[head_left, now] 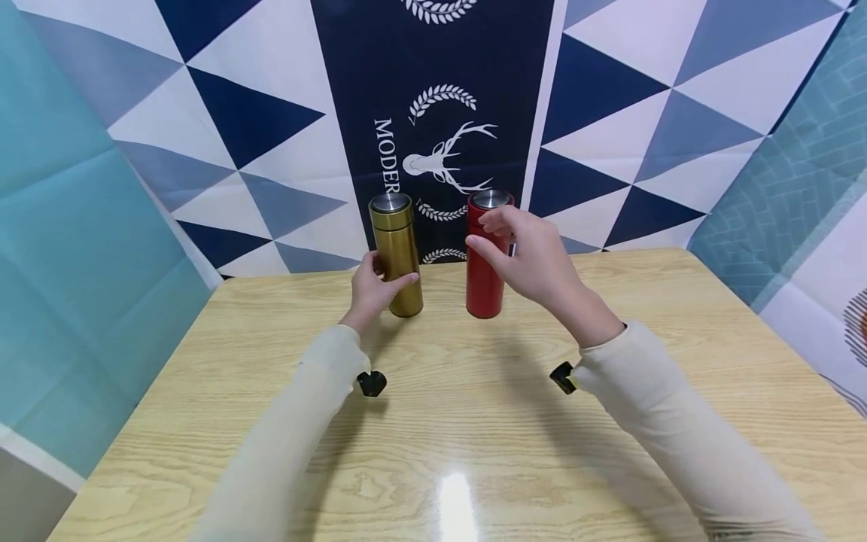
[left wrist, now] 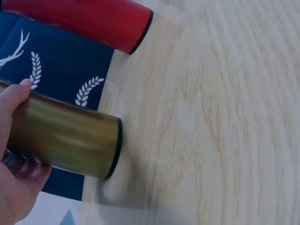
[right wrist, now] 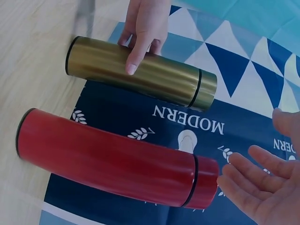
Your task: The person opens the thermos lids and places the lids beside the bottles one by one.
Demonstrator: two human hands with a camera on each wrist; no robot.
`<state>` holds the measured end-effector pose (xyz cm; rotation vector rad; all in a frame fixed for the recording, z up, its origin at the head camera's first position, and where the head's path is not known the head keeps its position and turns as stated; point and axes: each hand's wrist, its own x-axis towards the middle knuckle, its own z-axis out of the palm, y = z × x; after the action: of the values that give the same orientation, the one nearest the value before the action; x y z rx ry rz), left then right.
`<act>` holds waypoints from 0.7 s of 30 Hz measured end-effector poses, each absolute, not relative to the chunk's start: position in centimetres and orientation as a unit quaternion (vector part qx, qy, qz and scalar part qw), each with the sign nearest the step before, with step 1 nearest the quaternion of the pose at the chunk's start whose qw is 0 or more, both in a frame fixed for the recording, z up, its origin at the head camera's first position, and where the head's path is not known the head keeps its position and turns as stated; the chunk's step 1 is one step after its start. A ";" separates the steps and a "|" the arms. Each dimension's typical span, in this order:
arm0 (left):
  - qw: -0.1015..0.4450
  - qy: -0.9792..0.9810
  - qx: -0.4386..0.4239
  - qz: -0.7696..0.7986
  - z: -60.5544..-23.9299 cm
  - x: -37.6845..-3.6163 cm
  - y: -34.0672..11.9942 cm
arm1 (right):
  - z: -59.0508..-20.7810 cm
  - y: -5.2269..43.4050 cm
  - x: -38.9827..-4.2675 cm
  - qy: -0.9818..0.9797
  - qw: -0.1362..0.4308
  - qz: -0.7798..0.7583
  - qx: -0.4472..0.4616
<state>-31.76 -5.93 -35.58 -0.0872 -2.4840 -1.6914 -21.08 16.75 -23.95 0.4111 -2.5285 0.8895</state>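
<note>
A gold thermos flask (head_left: 398,260) with a steel-topped lid stands upright at the back of the table. My left hand (head_left: 374,288) grips its body, thumb across the front and fingers round the far side; the left wrist view shows thumb and fingers on opposite sides of the flask. To its right stands a red thermos flask (head_left: 484,282), also upright with a steel top. My right hand (head_left: 535,252) is by the upper part of the red flask, thumb and fingers spread apart. In the right wrist view, the fingertips (right wrist: 225,180) are right at the red flask's lid.
The wood-grain table (head_left: 433,421) ends at a wall cloth (head_left: 271,135) with triangles and a deer print, close behind both flasks. A teal cloth (head_left: 81,226) hangs at the left. Black wrist devices (head_left: 371,383) sit under both sleeves.
</note>
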 end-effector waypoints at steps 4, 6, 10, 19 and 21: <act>0.059 -0.838 -0.040 -0.541 -35.2 -31.2 -6.2 | -23.5 16.4 -21.0 -0.911 0.205 0.322 0.157; 0.052 -0.845 -0.044 -0.530 -35.0 -30.8 -6.3 | -23.3 16.3 -21.0 -0.910 0.200 0.325 0.161; 0.039 -0.859 -0.055 -0.508 -34.8 -29.8 -6.5 | -23.1 16.0 -20.8 -0.910 0.198 0.323 0.167; 0.027 -0.870 -0.094 -0.483 -34.0 -27.1 -6.5 | -22.8 15.8 -20.3 -0.913 0.182 0.324 0.166; 0.023 -0.870 -0.102 -0.482 -33.8 -26.4 -6.3 | -22.8 15.7 -20.2 -0.913 0.170 0.331 0.167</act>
<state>-26.37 -6.33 -33.83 -0.3168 -2.6929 -1.4917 -20.16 15.69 -22.76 0.4758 -2.5931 0.9411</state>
